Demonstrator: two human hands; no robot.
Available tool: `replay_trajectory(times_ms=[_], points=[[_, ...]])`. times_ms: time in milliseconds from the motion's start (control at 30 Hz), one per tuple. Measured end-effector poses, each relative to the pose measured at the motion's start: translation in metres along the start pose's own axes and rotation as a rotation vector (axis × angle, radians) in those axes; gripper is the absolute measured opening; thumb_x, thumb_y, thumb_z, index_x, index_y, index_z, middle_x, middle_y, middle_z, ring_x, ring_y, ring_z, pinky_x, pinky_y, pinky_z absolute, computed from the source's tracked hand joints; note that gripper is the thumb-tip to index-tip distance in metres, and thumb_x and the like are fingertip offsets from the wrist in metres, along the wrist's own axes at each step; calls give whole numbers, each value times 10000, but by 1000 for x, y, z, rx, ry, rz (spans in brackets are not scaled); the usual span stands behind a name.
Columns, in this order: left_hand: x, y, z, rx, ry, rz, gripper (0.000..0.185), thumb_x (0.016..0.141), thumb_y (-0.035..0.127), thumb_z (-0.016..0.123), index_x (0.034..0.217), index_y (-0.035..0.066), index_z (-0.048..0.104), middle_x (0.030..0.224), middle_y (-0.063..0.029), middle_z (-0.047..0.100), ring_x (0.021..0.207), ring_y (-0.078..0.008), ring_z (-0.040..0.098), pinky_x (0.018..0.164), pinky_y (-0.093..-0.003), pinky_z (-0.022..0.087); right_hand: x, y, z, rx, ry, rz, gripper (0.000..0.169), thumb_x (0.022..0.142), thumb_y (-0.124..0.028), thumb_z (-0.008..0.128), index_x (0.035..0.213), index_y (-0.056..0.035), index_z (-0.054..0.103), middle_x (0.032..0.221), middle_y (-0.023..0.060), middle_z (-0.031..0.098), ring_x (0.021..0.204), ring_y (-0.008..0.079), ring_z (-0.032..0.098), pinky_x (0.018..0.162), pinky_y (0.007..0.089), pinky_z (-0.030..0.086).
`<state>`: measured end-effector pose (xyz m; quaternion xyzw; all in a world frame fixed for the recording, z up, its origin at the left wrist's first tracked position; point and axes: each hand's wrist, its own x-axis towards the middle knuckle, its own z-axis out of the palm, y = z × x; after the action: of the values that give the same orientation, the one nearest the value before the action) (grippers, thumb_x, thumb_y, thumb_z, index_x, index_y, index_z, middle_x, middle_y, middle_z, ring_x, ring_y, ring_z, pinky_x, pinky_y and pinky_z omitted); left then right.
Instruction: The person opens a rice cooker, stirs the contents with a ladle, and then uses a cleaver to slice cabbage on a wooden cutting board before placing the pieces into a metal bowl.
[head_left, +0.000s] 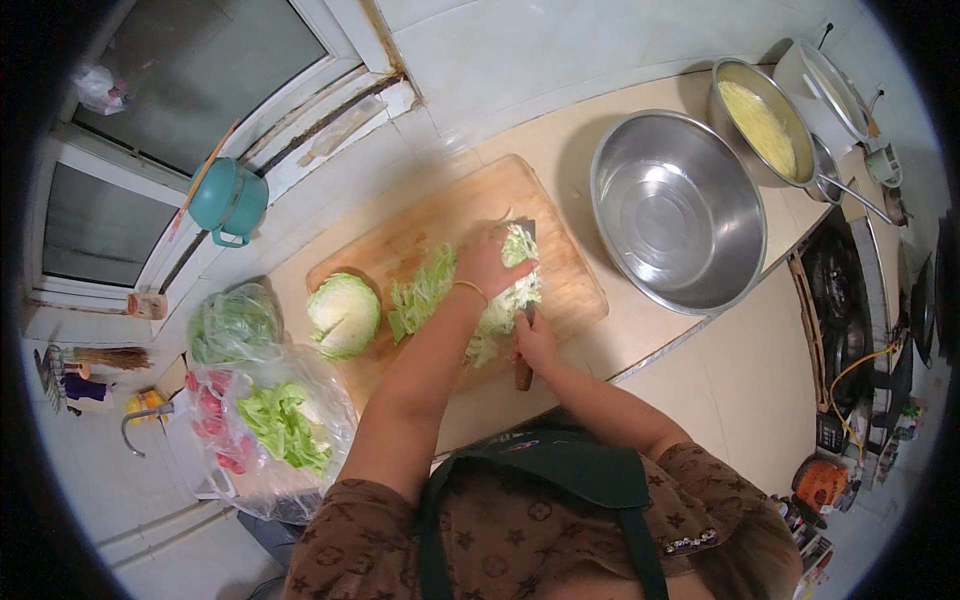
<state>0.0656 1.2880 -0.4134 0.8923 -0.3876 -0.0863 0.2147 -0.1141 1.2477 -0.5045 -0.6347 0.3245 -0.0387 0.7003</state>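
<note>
My right hand (534, 341) is closed around the wooden handle of a kitchen knife (523, 375), low on the right part of a wooden cutting board (570, 255). Shredded cabbage (519, 289) covers most of the blade. My left hand (491, 259), with a bracelet at the wrist, lies spread on the shreds, thumb towards the blade; whether its fingers grip any is unclear. More cut cabbage (424, 292) lies to the left of it. A cut cabbage head (343, 315) rests at the board's left end.
A large steel basin (660, 202) stands right of the board. Behind it is a pot (761, 131) holding yellow shreds. Plastic bags (234, 322) with greens, red produce and cabbage leaves (281, 420) lie at the left. A teal container (229, 196) sits by the window; a stove (836, 300) is far right.
</note>
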Motion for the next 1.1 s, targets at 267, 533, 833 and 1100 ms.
replay_trajectory(times_ms=[267,533,833,1100], points=[[6,-3,-19,-150,301,-90,712,712,486,777,1162,-41,612,1249,-242,544,1147,-393,540,1006,-445,430,-7,-102,-6,408,-225,267,91,1003,-200,502,1008,-109,502,662,-14,472,510,98,413,465,270,364],[17,44,-77,-57,250,-153,763,699,559,739,1193,-14,634,1282,-227,551,1180,-377,525,1031,-437,409,-9,-140,-26,446,-337,281,63,1007,-213,498,1013,-157,469,669,-19,429,502,91,375,454,271,353],[76,164,-101,109,95,-96,760,719,557,744,1231,9,628,1256,-207,549,1165,-380,510,1014,-448,424,-14,-186,-111,587,-232,294,104,1003,-236,510,1015,-159,442,662,-16,431,485,88,375,443,266,352],[157,227,0,-305,147,120,769,793,566,692,1294,-5,568,1371,-246,482,1274,-389,447,1079,-444,375,14,-187,-241,-86,196,-57,169,970,-220,526,1048,-72,510,700,118,594,555,288,578,536,421,493]])
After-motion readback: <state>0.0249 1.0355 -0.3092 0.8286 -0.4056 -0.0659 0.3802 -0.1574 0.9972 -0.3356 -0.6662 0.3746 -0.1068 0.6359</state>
